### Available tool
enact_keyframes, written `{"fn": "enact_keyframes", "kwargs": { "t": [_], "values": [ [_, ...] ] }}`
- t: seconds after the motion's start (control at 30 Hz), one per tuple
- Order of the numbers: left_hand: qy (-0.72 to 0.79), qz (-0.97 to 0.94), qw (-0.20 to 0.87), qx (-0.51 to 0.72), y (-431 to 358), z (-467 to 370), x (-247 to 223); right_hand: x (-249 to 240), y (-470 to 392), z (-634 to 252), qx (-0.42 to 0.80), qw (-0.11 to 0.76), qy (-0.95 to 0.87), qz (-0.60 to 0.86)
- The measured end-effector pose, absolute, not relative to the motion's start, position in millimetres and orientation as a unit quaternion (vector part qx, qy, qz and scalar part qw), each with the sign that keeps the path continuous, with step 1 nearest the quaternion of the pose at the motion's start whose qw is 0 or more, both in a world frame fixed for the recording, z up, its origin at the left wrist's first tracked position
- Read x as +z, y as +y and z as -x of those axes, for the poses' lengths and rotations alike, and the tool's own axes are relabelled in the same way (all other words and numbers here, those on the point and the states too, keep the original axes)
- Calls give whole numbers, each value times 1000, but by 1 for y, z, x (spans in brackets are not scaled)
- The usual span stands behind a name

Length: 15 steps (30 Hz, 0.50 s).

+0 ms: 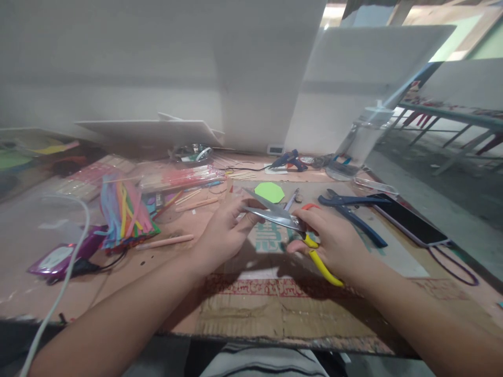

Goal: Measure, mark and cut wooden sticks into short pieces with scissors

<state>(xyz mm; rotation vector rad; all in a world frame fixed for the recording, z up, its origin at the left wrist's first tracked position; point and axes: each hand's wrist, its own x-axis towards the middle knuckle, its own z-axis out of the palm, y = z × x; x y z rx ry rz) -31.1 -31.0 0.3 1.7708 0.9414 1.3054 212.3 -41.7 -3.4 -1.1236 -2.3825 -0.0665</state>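
Note:
My right hand (324, 235) grips the scissors (277, 217) by their yellow and red handles. The blades are spread and point left. My left hand (231, 225) is closed at the blade tips, fingers pinched together; what it holds, if anything, is too small to make out. Just behind the blades a green paper octagon (269, 192) lies on a sheet over the cardboard (251, 314). Both hands are raised above this cardboard.
Dark blue pliers (359, 222) and a phone (412, 220) lie on the right. Behind are a glue gun (288, 161) and a clear plastic container (356, 146). Colourful strips (126, 209), a purple packet (65, 256) and a white cable (74, 256) are on the left.

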Motion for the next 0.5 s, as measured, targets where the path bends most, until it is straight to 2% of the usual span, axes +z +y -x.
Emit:
{"fn": "enact_keyframes", "kwargs": {
  "t": [0.27,0.37,0.5],
  "values": [
    [339,-678,403,513,-34,33,6,2,-34,-216,-4,261,-808,528],
    [318,-651,415,550,-34,35,12,3,-20,-225,51,224,-788,571],
    [303,-621,424,585,-30,39,19,-8,-8,-233,134,165,-820,532]
  ]
}}
